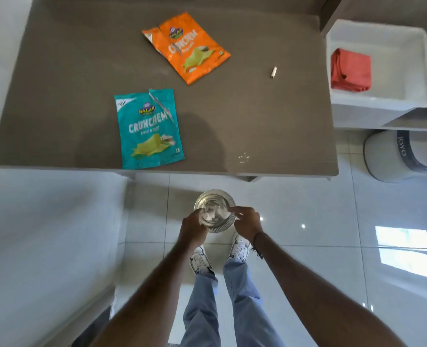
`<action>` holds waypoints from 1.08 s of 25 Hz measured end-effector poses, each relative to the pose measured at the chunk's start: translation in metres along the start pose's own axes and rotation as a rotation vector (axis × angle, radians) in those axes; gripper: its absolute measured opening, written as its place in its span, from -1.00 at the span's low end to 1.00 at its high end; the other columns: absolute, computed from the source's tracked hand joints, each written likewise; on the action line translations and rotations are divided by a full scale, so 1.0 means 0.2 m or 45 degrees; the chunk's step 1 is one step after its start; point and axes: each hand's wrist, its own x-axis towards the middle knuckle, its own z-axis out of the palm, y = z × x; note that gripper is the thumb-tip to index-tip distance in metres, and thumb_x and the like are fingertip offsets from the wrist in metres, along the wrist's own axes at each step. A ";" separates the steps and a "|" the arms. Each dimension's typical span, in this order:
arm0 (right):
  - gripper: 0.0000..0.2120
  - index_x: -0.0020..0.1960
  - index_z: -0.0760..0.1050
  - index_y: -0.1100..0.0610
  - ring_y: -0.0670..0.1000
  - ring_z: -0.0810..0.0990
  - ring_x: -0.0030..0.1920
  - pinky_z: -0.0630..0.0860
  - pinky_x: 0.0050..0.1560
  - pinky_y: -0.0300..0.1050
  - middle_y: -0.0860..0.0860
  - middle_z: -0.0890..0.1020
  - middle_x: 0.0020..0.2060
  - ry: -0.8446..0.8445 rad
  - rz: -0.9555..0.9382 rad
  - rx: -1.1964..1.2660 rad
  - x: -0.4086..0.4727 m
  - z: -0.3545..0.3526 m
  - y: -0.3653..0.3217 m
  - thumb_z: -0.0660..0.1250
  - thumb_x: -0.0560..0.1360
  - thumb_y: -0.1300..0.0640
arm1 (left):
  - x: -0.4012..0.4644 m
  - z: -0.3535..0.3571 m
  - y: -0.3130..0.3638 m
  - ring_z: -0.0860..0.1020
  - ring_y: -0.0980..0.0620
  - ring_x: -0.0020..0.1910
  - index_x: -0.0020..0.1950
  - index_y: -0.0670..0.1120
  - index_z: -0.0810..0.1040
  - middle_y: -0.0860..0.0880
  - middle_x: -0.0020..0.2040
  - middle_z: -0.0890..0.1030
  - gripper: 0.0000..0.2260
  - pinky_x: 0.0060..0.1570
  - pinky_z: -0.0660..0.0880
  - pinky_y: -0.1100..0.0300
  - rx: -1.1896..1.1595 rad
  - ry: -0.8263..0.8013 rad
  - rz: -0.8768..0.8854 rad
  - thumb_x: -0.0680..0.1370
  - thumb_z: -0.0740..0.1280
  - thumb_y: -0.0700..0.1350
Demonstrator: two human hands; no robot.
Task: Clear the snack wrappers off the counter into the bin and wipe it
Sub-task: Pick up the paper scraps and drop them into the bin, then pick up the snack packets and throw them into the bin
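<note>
A torn teal snack wrapper (pixel 150 128) lies flat near the front edge of the grey-brown counter (pixel 257 116). An orange snack wrapper (pixel 187 47) lies further back, near the middle. A small rolled white scrap (pixel 273 72) rests to the right of it. Below the counter's front edge, over the floor, both hands grip a shiny silver foil plate (pixel 215 211) with crumpled white bits in it. My left hand (pixel 192 229) holds its left rim and my right hand (pixel 248 222) holds its right rim.
A white tub (pixel 382 96) to the right of the counter holds a folded red cloth (pixel 350 70). A grey round bin with a lid (pixel 405 156) stands on the tiled floor below the tub. A few crumbs (pixel 243 157) lie near the counter's front right edge.
</note>
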 end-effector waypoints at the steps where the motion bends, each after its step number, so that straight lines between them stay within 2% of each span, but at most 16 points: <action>1: -0.57 0.08 0.72 0.17 0.09 0.68 0.17 0.51 0.20 -0.26 0.12 0.73 0.10 0.039 0.000 -0.009 -0.01 -0.01 0.01 0.21 0.40 0.45 | -0.01 -0.01 0.00 0.56 -0.16 0.42 0.49 -0.14 0.49 -0.18 0.43 0.60 -0.45 0.36 0.47 0.14 0.003 0.002 0.006 0.50 0.23 -0.40; 4: -0.67 -0.02 0.74 0.14 0.06 0.70 0.11 0.50 0.18 -0.28 0.07 0.77 -0.01 0.063 -0.042 -0.045 -0.12 -0.10 -0.05 0.28 0.40 0.40 | -0.12 -0.09 0.02 0.59 -0.14 0.37 0.42 -0.17 0.54 -0.18 0.38 0.63 -0.53 0.39 0.52 0.06 0.015 0.022 0.016 0.51 0.25 -0.38; 6: -0.70 -0.05 0.73 0.15 0.09 0.71 0.05 0.57 0.21 -0.13 0.08 0.77 -0.06 0.023 -0.113 -0.052 -0.21 -0.19 -0.15 0.27 0.42 0.38 | -0.23 -0.17 0.09 0.61 -0.14 0.34 0.37 -0.20 0.58 -0.19 0.35 0.65 -0.60 0.40 0.54 -0.02 0.028 0.048 0.041 0.54 0.27 -0.36; 9: -0.75 -0.08 0.72 0.17 0.15 0.72 -0.02 0.62 0.16 0.00 0.13 0.76 -0.10 -0.018 -0.237 -0.003 -0.33 -0.32 -0.37 0.28 0.44 0.35 | -0.37 -0.34 0.25 0.66 -0.11 0.24 0.24 -0.20 0.66 -0.15 0.24 0.72 -0.71 0.31 0.59 0.03 0.027 0.133 0.066 0.57 0.28 -0.31; 11: -0.80 -0.04 0.69 0.26 0.22 0.72 -0.08 0.65 0.06 0.06 0.21 0.74 -0.09 -0.048 -0.329 0.033 -0.35 -0.40 -0.53 0.31 0.46 0.37 | -0.42 -0.47 0.38 0.68 -0.11 0.18 0.16 -0.20 0.70 -0.14 0.16 0.75 -0.76 0.25 0.60 0.04 0.047 0.216 0.123 0.57 0.30 -0.28; 13: -0.80 -0.05 0.66 0.34 0.19 0.68 -0.21 0.64 -0.16 -0.06 0.30 0.71 -0.09 -0.079 -0.419 0.045 -0.36 -0.48 -0.69 0.26 0.47 0.42 | -0.45 -0.60 0.49 0.70 -0.12 0.11 0.06 -0.20 0.72 -0.14 0.07 0.77 -0.81 0.20 0.61 0.02 0.046 0.331 0.197 0.56 0.33 -0.26; 14: -0.79 -0.05 0.65 0.37 0.15 0.64 -0.23 0.62 -0.20 -0.10 0.32 0.70 -0.07 -0.084 -0.458 0.057 -0.35 -0.52 -0.78 0.23 0.48 0.44 | -0.45 -0.67 0.54 0.70 -0.14 0.08 0.01 -0.21 0.73 -0.16 0.03 0.77 -0.83 0.16 0.62 0.01 0.036 0.421 0.237 0.56 0.33 -0.26; 16: -0.76 -0.01 0.65 0.34 0.11 0.60 -0.14 0.58 -0.03 -0.07 0.27 0.70 0.00 -0.064 -0.516 0.010 -0.31 -0.57 -0.95 0.22 0.49 0.41 | -0.43 -0.80 0.62 0.70 -0.18 0.05 -0.06 -0.25 0.71 -0.20 0.00 0.76 -0.84 0.06 0.64 0.00 -0.011 0.626 0.304 0.57 0.32 -0.29; 18: -0.73 0.06 0.66 0.29 0.08 0.62 0.02 0.51 0.12 -0.07 0.19 0.71 0.07 -0.012 -0.554 -0.066 -0.26 -0.58 -1.13 0.23 0.49 0.36 | -0.36 -0.96 0.67 0.68 -0.21 0.09 0.01 -0.28 0.65 -0.26 0.08 0.70 -0.87 0.02 0.66 -0.04 -0.098 0.791 0.299 0.59 0.30 -0.30; 20: -0.71 0.15 0.63 0.28 0.11 0.63 0.15 0.47 0.05 -0.18 0.17 0.68 0.16 -0.033 -0.522 -0.065 -0.22 -0.53 -1.29 0.28 0.48 0.33 | -0.29 -1.09 0.69 0.62 -0.24 0.19 0.18 -0.29 0.58 -0.29 0.19 0.61 -0.81 0.16 0.62 -0.11 -0.089 0.882 0.222 0.58 0.33 -0.29; 21: -0.67 0.23 0.59 0.25 0.11 0.63 0.19 0.45 -0.03 -0.27 0.14 0.66 0.19 -0.059 -0.458 -0.056 -0.20 -0.48 -1.37 0.34 0.47 0.28 | -0.24 -1.14 0.69 0.57 -0.25 0.25 0.26 -0.28 0.53 -0.29 0.25 0.57 -0.73 0.26 0.57 -0.11 -0.048 0.873 0.140 0.58 0.35 -0.26; 23: -0.55 0.31 0.51 0.21 0.10 0.65 0.14 0.47 -0.17 -0.27 0.13 0.64 0.20 -0.138 -0.293 -0.002 -0.16 -0.37 -1.48 0.43 0.44 0.16 | -0.15 -1.21 0.68 0.51 -0.25 0.34 0.37 -0.26 0.45 -0.27 0.34 0.52 -0.60 0.36 0.50 -0.09 0.063 0.760 -0.042 0.57 0.39 -0.15; 25: -0.56 0.24 0.56 0.21 0.08 0.70 0.01 0.54 -0.24 -0.21 0.13 0.69 0.14 -0.184 -0.221 -0.020 -0.07 -0.25 -1.58 0.48 0.40 0.08 | -0.04 -1.26 0.67 0.50 -0.23 0.37 0.38 -0.21 0.44 -0.23 0.36 0.52 -0.54 0.36 0.49 -0.05 0.194 0.644 -0.129 0.56 0.42 -0.03; 27: -0.62 0.16 0.63 0.18 0.08 0.72 0.01 0.65 -0.09 -0.10 0.12 0.72 0.08 -0.196 -0.184 -0.019 0.00 -0.16 -1.66 0.51 0.37 0.12 | 0.07 -1.33 0.69 0.56 -0.21 0.31 0.31 -0.18 0.48 -0.19 0.29 0.59 -0.55 0.27 0.53 -0.03 0.188 0.593 -0.150 0.52 0.46 0.02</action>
